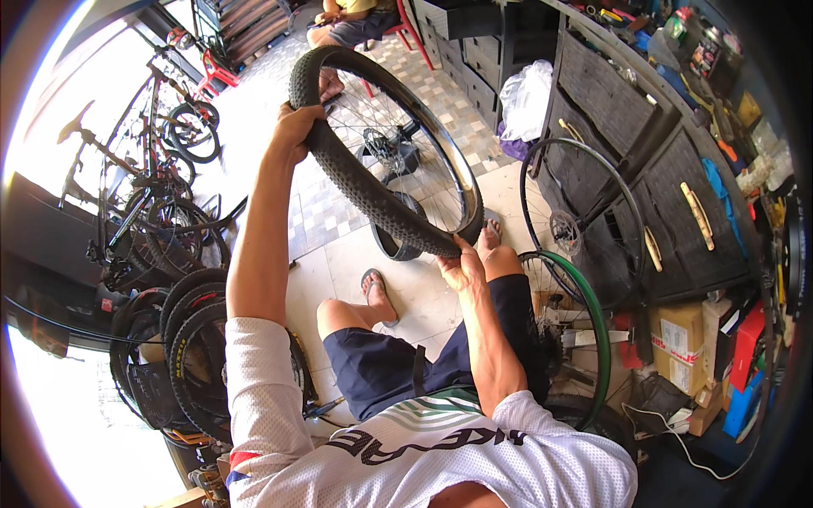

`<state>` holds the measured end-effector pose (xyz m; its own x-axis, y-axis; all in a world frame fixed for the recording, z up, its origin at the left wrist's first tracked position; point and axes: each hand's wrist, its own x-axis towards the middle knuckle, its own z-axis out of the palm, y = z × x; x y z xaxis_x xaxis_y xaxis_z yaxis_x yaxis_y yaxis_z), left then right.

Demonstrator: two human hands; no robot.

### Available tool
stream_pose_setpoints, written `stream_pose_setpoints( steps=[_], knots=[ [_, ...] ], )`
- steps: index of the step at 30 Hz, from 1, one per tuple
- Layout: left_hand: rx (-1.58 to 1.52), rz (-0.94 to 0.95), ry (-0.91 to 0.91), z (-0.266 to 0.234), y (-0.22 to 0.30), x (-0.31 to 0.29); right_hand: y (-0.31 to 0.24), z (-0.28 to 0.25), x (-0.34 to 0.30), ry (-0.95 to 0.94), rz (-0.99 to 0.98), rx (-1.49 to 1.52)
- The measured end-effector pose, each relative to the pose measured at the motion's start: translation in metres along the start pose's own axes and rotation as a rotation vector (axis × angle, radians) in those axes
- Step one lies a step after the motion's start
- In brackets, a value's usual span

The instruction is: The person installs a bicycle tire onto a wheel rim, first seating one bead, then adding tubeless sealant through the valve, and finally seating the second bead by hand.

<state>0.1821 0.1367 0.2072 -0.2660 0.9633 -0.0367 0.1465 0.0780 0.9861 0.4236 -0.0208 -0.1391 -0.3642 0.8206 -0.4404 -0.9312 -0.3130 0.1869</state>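
Note:
A bicycle wheel with a knobby black tyre (pixel 360 178) is held up in front of me, tilted, its spokes and hub (pixel 381 146) facing to the right. My left hand (pixel 298 129) grips the tyre on its left side, fingers wrapped behind the tread. Lower down, my right hand (pixel 462 266) holds the tyre's near edge, thumb on the sidewall and the other fingers partly hidden. The tyre sits around the dark rim; whether it is fully seated I cannot tell. Behind the wheel, a black bucket-like container (pixel 398 227) shows on the floor.
At right, a bare-rimmed wheel (pixel 580 222) leans on a dark cabinet (pixel 677 203), near a green-rimmed wheel (pixel 600 339). Several tyres (pixel 190 356) and bicycles (pixel 152 178) crowd the left. Cardboard boxes (pixel 677 343) stand lower right. Another person (pixel 351 25) sits at the back.

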Motion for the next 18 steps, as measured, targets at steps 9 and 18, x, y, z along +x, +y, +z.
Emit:
stream_pose_setpoints(
  steps=[9,18],
  knots=[
    [-0.193,0.043,-0.196,-0.003,0.006,-0.007,0.007,0.037,-0.04,-0.079,0.13,-0.2],
    [-0.183,0.032,-0.142,-0.017,-0.009,-0.012,0.015,0.032,-0.019,0.085,0.151,-0.172]
  ],
)
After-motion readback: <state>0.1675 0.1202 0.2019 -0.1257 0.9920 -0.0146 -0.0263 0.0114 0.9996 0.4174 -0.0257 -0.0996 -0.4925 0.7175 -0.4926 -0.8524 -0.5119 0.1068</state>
